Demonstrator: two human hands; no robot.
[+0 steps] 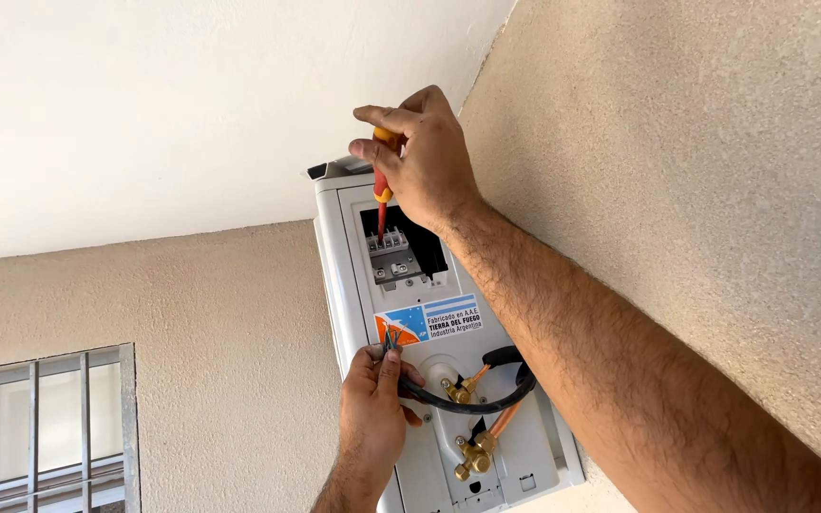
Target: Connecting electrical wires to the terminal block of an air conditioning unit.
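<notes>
Fingers (379, 152) of the right hand (429, 157) wrap tightly around the red-and-yellow handle of a screwdriver (382, 185), whose shaft points down into the terminal block (393, 255) in the open compartment of a white air-conditioner unit (353, 275) mounted high on a textured wall (696, 190). Lower down, the left hand (372, 404) pinches a bundle of coloured wires (391, 337) between thumb and fingers, just below a blue-and-orange sticker (427, 321). A black cable (486, 401) loops from that hand past two brass valves (472, 454) with copper pipes. A barred window (45, 432) sits at lower left.
</notes>
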